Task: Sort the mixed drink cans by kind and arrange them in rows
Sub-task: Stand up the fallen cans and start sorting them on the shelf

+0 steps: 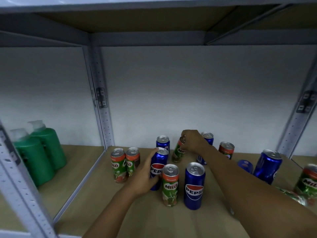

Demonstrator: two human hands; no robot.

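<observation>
Blue Pepsi cans and green-and-orange Milo cans stand mixed on a wooden shelf board [154, 217]. My left hand [145, 176] is wrapped around an upright Pepsi can [158, 163]. My right hand [193, 141] grips the top of a Milo can [178, 152], which leans to the left. Two Milo cans [119, 164] stand side by side at the left. In front stand a Milo can [170, 184] and a Pepsi can [194, 185]. Another Pepsi can [163, 141] stands at the back. My right forearm hides part of a Pepsi can [207, 137].
On the right are a Milo can [226, 149], a Pepsi can [267, 166], a Pepsi can lying on its side [245, 165] and more Milo cans [307, 181] at the edge. Two green pump bottles [39, 152] stand in the left bay behind a metal upright [103, 107].
</observation>
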